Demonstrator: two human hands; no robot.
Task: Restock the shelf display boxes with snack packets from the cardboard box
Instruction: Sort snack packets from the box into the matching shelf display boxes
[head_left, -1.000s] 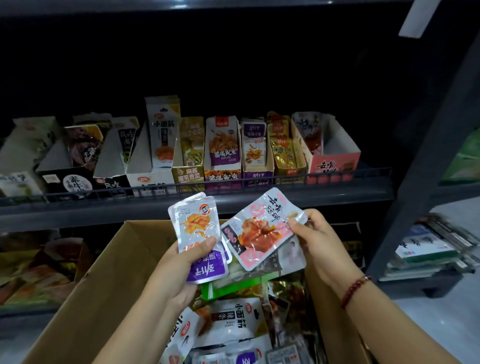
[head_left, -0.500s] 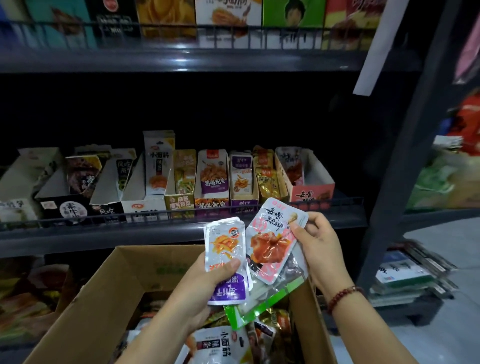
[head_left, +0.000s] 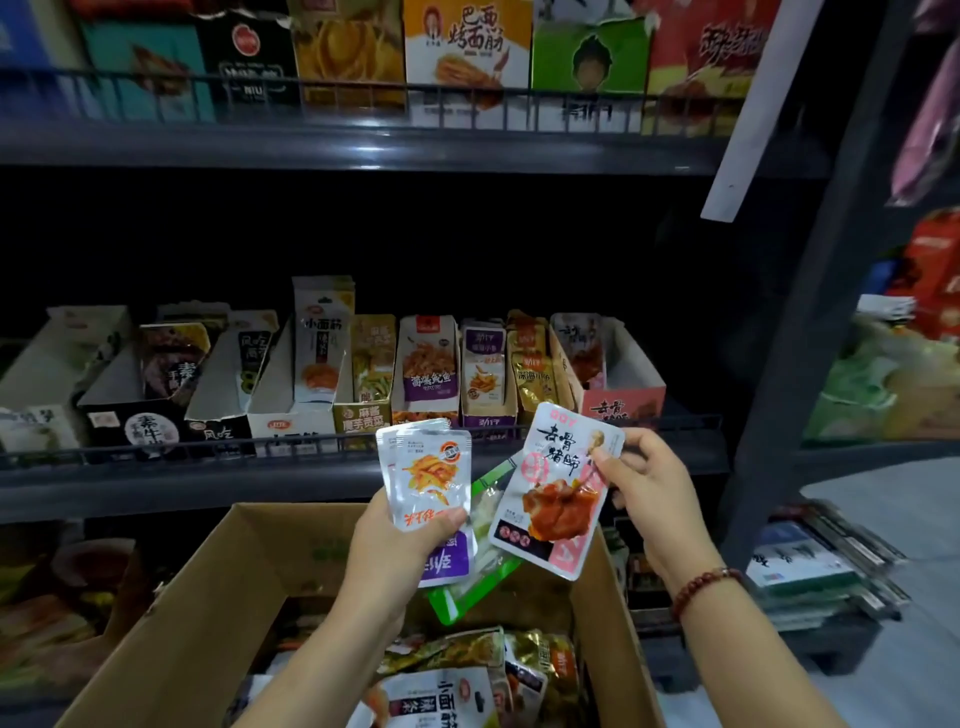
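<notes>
A person's left hand (head_left: 400, 540) grips a small stack of white-and-purple packets (head_left: 428, 493), with a green-edged packet (head_left: 475, 577) behind them, above an open cardboard box (head_left: 218, 597) of snacks. The right hand (head_left: 649, 488) pinches a pink packet (head_left: 558, 491) by its edge, just below the pink display box (head_left: 623, 400) on the shelf (head_left: 208, 483).

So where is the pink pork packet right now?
Head view, right of centre: the pink packet is pinched in the right hand, above the cardboard box.
</notes>
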